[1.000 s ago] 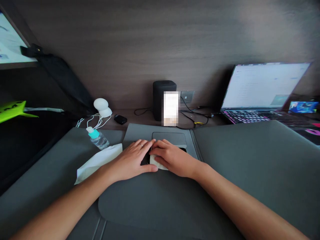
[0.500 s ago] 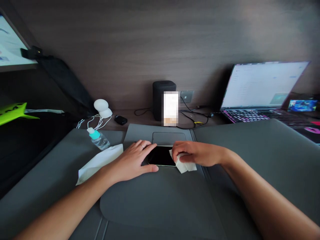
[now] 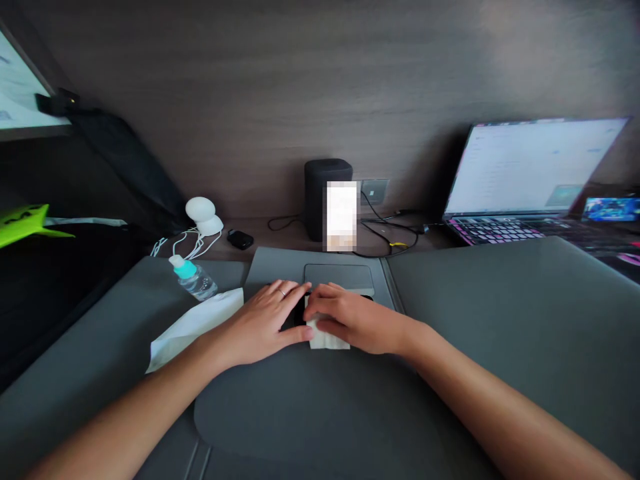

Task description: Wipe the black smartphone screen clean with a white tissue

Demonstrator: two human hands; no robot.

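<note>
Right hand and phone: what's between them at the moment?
A white tissue, held under the right hand's fingers, lies between it and the phone, covering part of the phone; the head view shows this.

Wall [image 3: 240, 100]: dark brown, wood-grained, grain running level; extends to both sides of the socket [image 3: 381, 191]. Socket: grey plate, set low in the wall, just above the desk [image 3: 274, 239]. Desk: dark brown, a strip of it showing below and left of the socket. Frame [image 3: 29, 53]: dark, well left of the socket and higher, edging a pale panel [image 3: 17, 90]; window or print, cannot tell. Light: soft; wall brighter above and right of the socket, shadowed nearer it on the right
</note>
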